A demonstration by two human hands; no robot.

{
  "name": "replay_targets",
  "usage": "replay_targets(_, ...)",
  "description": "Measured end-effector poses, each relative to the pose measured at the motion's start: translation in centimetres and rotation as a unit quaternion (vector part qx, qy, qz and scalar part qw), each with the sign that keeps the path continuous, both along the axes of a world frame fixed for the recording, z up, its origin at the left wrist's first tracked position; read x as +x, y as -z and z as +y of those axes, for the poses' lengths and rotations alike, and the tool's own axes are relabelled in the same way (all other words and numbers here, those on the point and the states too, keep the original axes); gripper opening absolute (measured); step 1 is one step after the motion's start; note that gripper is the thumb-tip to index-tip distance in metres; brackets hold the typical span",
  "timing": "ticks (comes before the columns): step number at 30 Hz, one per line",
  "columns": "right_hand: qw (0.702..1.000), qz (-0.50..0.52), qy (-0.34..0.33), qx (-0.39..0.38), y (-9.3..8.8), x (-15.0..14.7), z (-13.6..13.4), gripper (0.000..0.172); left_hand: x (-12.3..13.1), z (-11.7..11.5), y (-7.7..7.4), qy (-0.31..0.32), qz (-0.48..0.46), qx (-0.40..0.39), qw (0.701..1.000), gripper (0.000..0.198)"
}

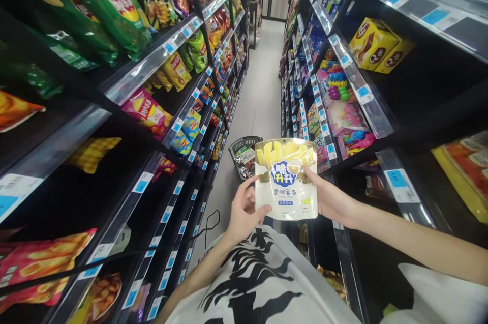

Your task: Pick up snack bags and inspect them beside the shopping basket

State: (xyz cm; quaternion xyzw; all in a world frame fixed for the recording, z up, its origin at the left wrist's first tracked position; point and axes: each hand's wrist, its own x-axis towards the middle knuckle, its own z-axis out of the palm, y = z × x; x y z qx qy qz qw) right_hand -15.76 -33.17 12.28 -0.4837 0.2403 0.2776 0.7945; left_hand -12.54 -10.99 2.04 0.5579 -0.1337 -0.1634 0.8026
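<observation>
A white and yellow snack pouch with pictures of potato sticks and a blue logo is held upright in front of my body, its printed face towards me. My left hand grips its left edge, thumb lying across the lower front. On the other side my right hand holds the right edge, thumb on the front near the logo; its other fingers are hidden behind the pouch. Beyond the pouch, a dark shopping basket stands on the floor with packaged goods inside, partly covered by the pouch.
Shelves of chip bags line the left side. On the right, shelves hold yellow boxes and colourful toy-like packs. Shelf rails with price tags edge both sides. A pale floor aisle runs ahead between them.
</observation>
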Motion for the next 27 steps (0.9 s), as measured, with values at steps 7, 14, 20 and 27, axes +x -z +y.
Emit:
replay_targets(7, 1.000, 0.018, -0.012, 0.010, 0.0, 0.3, 0.1, 0.063, -0.1, 0.3, 0.6, -0.015, -0.036, -0.001, 0.999, 0.069)
replay_targets(14, 1.000, 0.008, -0.021, -0.002, 0.1, 0.3, 0.2, 0.063, -0.2, 0.5, 0.9, -0.029, -0.059, 0.004, 0.998, 0.063)
replay_targets(20, 0.999, 0.007, -0.031, -0.004, 0.1, 0.3, 0.1, 0.066, -0.2, 0.5, 1.3, -0.037, -0.069, 0.010, 0.997, 0.058)
replay_targets(27, 0.999, 0.004, -0.046, -0.006, 0.2, 0.3, 0.1, 0.068, -0.3, 0.7, 1.4, -0.040, -0.067, 0.022, 0.997, 0.056)
